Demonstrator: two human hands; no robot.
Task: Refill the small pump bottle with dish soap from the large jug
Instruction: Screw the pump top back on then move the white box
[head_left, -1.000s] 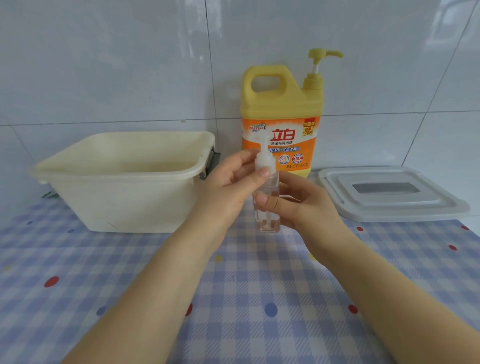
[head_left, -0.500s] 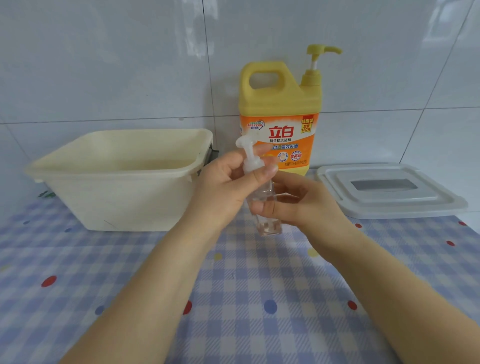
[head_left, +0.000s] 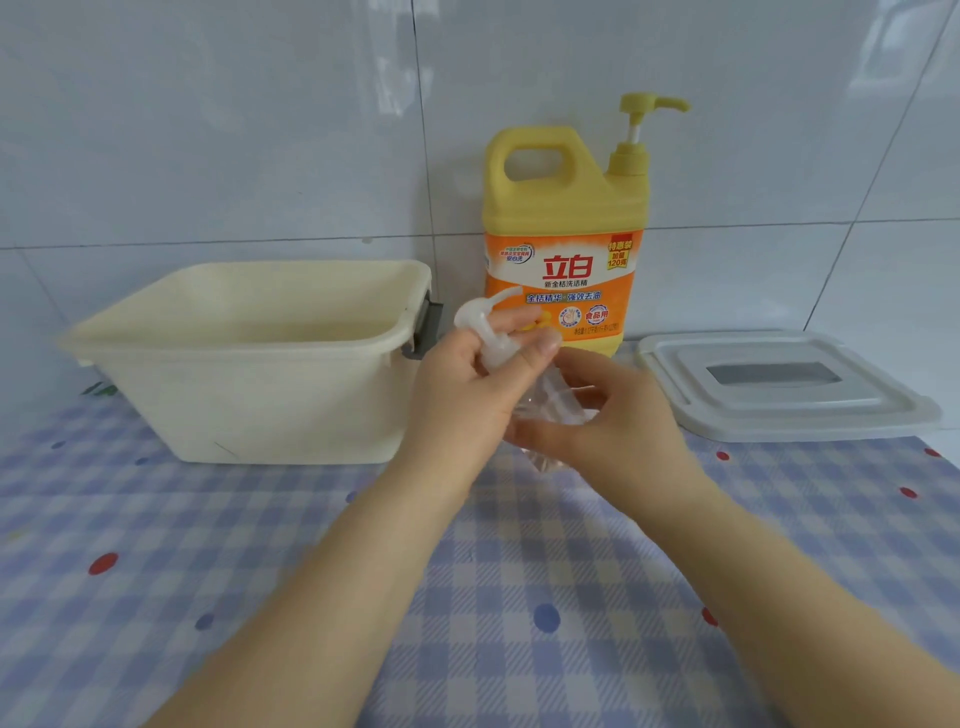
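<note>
The tall yellow plastic dish soap jug with its pump top (head_left: 563, 234) stands at the back, against the white tiled wall (head_left: 208, 130). Left of the jug sits the cream rectangular plastic tub (head_left: 249, 374); right of it lies the flat grey plastic lid (head_left: 784, 389). Just in front of the jug, the small clear pump bottle (head_left: 545, 400) is tilted between the left hand (head_left: 467, 384) and right hand (head_left: 618, 415), above the blue checked tablecloth (head_left: 519, 597).

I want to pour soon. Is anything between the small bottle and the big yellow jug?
Nothing visible. The small pump bottle, held tilted in the left hand and right hand, sits just in front of the jug, with only bare tablecloth around.
</note>
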